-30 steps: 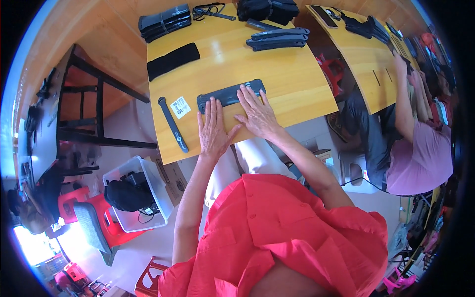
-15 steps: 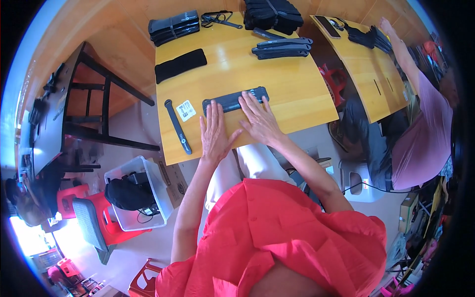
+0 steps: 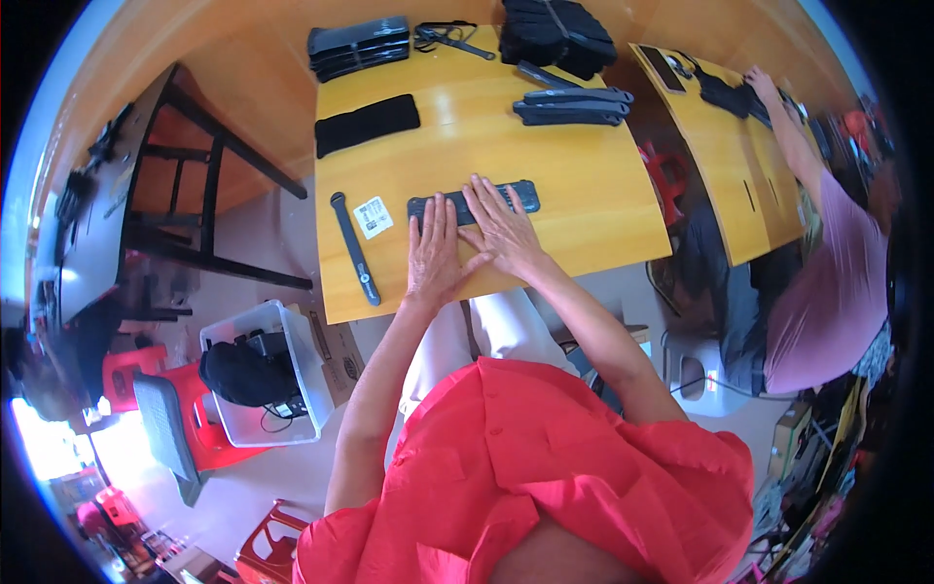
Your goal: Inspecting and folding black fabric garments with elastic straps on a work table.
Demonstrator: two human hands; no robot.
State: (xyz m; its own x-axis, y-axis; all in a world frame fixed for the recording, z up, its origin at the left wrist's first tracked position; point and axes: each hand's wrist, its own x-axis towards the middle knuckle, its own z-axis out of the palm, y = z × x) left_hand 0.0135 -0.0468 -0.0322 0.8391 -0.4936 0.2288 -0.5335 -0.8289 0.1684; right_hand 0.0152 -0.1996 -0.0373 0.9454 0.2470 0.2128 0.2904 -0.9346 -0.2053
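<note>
A flat, dark grey rectangular piece [image 3: 526, 198] with a shiny surface lies lengthwise on the yellow table [image 3: 584, 209] in front of me. My left hand [image 3: 434, 255] rests on its left part, fingers stretched out. Across its middle lies my right hand [image 3: 503, 230], also flat with fingers spread. The thumbs almost meet below the piece, and both hands hide much of it. To the left are a white printed label [image 3: 372, 217] and a dark grey strap [image 3: 356, 251] with a loop at its far end.
Farther back lie a black cloth piece [image 3: 368, 125], a stack of dark packs [image 3: 360, 49], a bundled black pile [image 3: 557, 37] and several grey straps [image 3: 574, 107]. A clear bin [image 3: 316, 375] stands on the floor at left. At right, a co-worker [image 3: 827, 292] reaches over another table [image 3: 725, 161].
My right hand has slid left along the piece, closer to my left hand. The co-worker's hand has come down onto the black things on the other table. The whole view has shifted slightly.
</note>
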